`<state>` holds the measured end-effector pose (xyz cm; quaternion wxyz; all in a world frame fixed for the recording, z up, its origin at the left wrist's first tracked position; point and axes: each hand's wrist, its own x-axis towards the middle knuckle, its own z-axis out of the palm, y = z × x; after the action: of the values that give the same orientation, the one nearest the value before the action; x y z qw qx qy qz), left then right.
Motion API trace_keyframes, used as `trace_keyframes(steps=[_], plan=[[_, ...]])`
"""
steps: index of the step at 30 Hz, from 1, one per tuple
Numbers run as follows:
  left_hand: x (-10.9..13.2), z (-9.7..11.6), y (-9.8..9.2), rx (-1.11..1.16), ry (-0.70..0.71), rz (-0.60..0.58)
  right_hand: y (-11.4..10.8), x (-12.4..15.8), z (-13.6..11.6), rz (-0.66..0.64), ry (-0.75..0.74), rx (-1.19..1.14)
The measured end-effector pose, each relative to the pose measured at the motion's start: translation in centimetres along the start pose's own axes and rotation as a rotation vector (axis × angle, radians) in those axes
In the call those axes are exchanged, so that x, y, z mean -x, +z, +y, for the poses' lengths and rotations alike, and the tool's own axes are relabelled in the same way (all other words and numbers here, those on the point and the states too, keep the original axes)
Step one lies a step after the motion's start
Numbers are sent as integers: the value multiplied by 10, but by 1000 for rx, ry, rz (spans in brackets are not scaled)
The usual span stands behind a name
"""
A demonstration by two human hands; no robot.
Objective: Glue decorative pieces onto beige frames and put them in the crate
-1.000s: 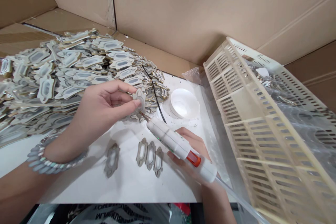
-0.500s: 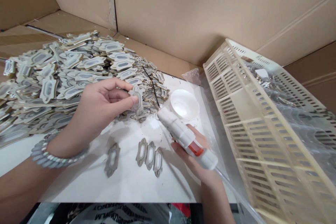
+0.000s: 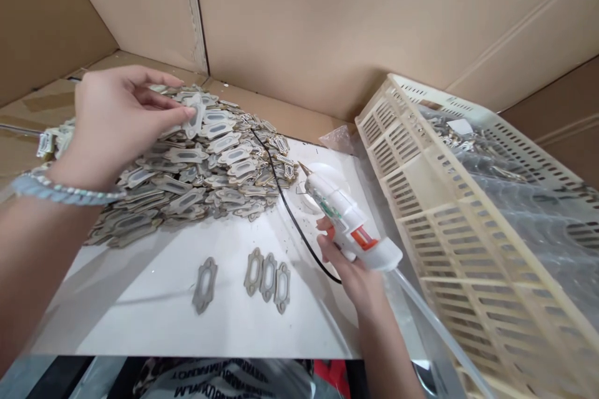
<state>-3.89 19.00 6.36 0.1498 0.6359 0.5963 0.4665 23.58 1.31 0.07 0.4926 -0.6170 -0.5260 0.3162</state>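
I have the left hand (image 3: 116, 118) raised, thumb and fingers pinching a small grey frame plate (image 3: 196, 117) that stands roughly upright at the fingertips. Below and to the right of that hand spreads the big pile (image 3: 229, 168) of like plates; from my seat the depth is poor, so I can't be sure whether the pinched one is clear of those behind it. A beaded bracelet (image 3: 70, 190) circles the left wrist.

I have the right hand (image 3: 353, 271) wrapped around a white glue gun (image 3: 346, 215), its metal nozzle (image 3: 306, 169) pointing up and leftward, away from that hand. A translucent glue stick (image 3: 440, 327) trails from the gun's back end, above the right forearm. Just beyond the right hand sits a white bowl (image 3: 340, 176), partly covered by the gun. To its left, I see a row of three plates (image 3: 274, 280) on the white table (image 3: 154, 305), with a single plate (image 3: 204, 285) farther left. A black cable (image 3: 290, 209) curves toward the right hand, and a slatted crate (image 3: 418, 182) stands to its right.
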Motion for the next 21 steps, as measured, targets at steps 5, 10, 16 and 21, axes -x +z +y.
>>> trace_keyframes(steps=[5,10,16,21], plan=[[-34,1,6,-199,48,-60,1,-3,-7,-10,20,-29],[-48,10,12,-185,62,-142,3,-6,-10,-6,1,-44],[-34,21,4,-173,187,-95,1,-5,-6,6,-6,-65],[15,15,-15,-122,295,-966,-2,-3,-5,19,26,-43]])
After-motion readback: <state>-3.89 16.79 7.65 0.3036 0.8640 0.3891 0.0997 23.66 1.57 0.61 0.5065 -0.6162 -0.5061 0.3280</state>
